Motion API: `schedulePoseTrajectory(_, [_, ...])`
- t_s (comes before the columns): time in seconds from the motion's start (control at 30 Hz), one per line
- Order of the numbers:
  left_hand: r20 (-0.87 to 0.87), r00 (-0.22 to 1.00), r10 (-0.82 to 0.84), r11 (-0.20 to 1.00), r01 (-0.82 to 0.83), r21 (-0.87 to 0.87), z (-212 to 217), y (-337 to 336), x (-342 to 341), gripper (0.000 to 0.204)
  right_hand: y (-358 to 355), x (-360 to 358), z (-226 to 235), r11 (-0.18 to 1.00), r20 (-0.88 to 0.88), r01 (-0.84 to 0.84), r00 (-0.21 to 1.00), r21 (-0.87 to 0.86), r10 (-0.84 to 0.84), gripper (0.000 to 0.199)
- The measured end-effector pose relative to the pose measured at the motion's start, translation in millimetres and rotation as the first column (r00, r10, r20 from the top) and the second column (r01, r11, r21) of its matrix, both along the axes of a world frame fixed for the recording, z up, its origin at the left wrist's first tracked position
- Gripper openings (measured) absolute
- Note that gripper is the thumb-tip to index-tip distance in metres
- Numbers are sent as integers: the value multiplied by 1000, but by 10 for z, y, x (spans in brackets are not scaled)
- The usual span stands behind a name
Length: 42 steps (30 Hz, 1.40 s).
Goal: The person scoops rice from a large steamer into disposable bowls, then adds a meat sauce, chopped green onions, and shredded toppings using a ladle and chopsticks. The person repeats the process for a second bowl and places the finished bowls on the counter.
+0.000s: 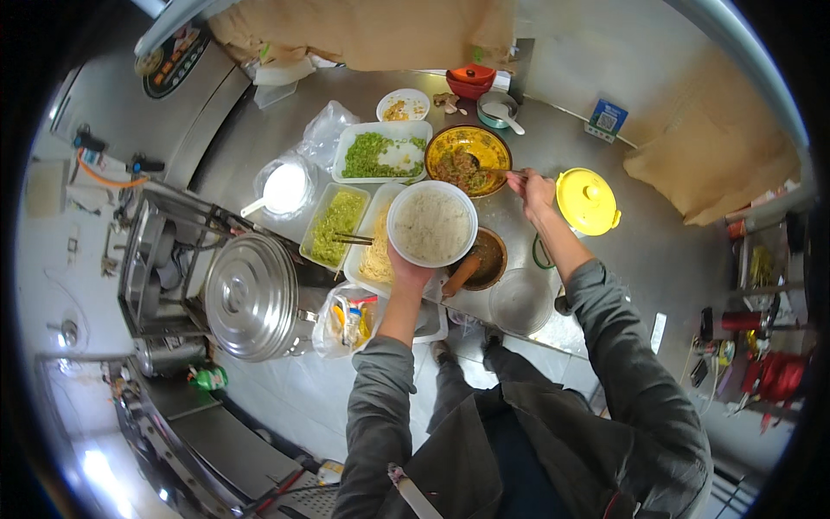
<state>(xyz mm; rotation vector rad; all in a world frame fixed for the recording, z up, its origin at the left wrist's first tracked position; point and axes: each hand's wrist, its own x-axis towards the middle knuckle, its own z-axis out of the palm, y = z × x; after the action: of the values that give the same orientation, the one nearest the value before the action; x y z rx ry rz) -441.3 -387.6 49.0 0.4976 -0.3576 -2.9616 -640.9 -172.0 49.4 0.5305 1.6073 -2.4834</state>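
Note:
My left hand (410,272) is closed under a round white plastic bowl (432,225), which holds a pale, whitish food I cannot name. The bowl is held over the tubs near the table's front edge. My right hand (533,192) grips the handle of a spoon (494,171), whose head dips into a brownish chopped mixture (460,169) in a yellow patterned bowl (490,145). Close to my left hand is a tub of noodles (377,258) with chopsticks (353,238) across it. A brown bowl (493,253) of dark sauce with a wooden handle sits between my forearms.
Chopped greens fill a white tub (380,128) and a second tub (333,223) at left. A yellow lidded pot (588,201) stands right of my right hand. A large lidded steel pot (251,296) is at left. A clear round container (520,301) sits by the front edge.

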Motion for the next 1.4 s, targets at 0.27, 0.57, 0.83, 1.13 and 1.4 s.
schedulePoseTrajectory(0.27, [-450,893,18,933,-177,-313,-67,92,-317,63,281,102,371,998,-110,-42,993,52,47,29])
schedulePoseTrajectory(0.57, [-303,953,22,997,-1,72,-77,-7,-467,64,462,955,1322,958,-317,-175,917,226,242,33])
schedulePoseTrajectory(0.83, [-230,967,-106,994,100,-40,-27,-38,-373,66,589,1581,1279,648,-477,-166,547,744,688,28])
schedulePoseTrajectory(1.13, [-244,960,-135,988,148,34,-130,-116,-210,66,613,1775,1426,577,-592,135,205,806,779,25])
schedulePoseTrajectory(1.4, [-439,898,-30,982,109,155,-168,-133,-108,64,361,1354,1511,984,-358,-178,920,-17,160,37])
